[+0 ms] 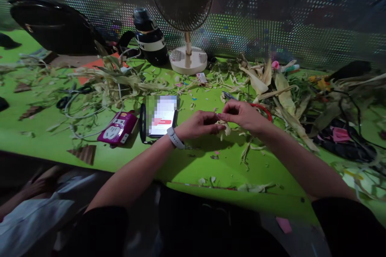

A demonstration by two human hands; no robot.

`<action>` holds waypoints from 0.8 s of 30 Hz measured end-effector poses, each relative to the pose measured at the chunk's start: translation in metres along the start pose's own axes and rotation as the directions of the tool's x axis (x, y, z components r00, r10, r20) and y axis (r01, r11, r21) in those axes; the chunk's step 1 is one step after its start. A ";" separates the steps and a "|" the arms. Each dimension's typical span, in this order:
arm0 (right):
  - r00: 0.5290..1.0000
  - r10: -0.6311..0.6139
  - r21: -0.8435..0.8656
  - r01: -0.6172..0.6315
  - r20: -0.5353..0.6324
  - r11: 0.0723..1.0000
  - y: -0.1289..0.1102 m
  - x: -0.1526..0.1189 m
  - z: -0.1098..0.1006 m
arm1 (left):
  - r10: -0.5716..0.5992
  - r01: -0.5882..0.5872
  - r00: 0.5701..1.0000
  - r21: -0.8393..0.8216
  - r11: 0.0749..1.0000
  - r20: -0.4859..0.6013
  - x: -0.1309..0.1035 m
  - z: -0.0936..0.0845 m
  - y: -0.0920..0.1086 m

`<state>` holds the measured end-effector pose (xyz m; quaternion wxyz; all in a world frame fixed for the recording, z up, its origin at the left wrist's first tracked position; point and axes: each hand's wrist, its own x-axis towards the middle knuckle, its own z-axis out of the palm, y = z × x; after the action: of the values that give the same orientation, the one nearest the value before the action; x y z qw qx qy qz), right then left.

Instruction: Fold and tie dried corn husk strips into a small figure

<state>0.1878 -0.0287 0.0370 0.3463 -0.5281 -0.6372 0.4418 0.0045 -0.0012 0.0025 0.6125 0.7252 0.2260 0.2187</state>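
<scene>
Over the green table (193, 164), my left hand (200, 123) and my right hand (241, 114) meet with fingertips pinched together. Between them is a small cream-coloured piece of dried husk (227, 129), its lower end hanging below the fingers; the rest is hidden. A pale band (175, 138) circles my left wrist. A lit phone (163, 122) leans on the table just left of that hand. Close behind my right hand lies a red curved handle or cord (263, 109), partly covered. Dried husk leaves (283, 92) are heaped to the right.
Left of the phone sits a purple power socket (118, 128) with a white cord. Farther back stand a dark bottle (150, 40), a fan (188, 58) and a black bag (54, 26). More husks (120, 82) and scraps litter the table. Another person's arm (33, 188) shows at lower left.
</scene>
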 end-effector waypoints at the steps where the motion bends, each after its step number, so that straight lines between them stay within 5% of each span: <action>1: 1.000 0.030 0.044 -0.029 -0.009 0.999 0.000 0.001 0.001 | -0.018 0.019 0.999 -0.025 0.999 0.045 0.000 0.001 0.001; 6: 0.990 0.064 0.135 -0.047 -0.124 0.990 0.003 0.005 0.004 | -0.054 0.074 0.985 -0.116 0.990 0.164 -0.002 0.004 0.007; 24: 0.990 -0.023 0.125 0.041 -0.143 0.991 0.012 0.010 0.009 | -0.167 0.150 0.986 -0.428 0.891 -0.003 -0.003 0.022 0.001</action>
<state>0.1819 -0.0200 0.0222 0.4303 -0.5247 -0.5900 0.4376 0.0153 -0.0208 0.0000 0.7672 0.5485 0.2433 0.2264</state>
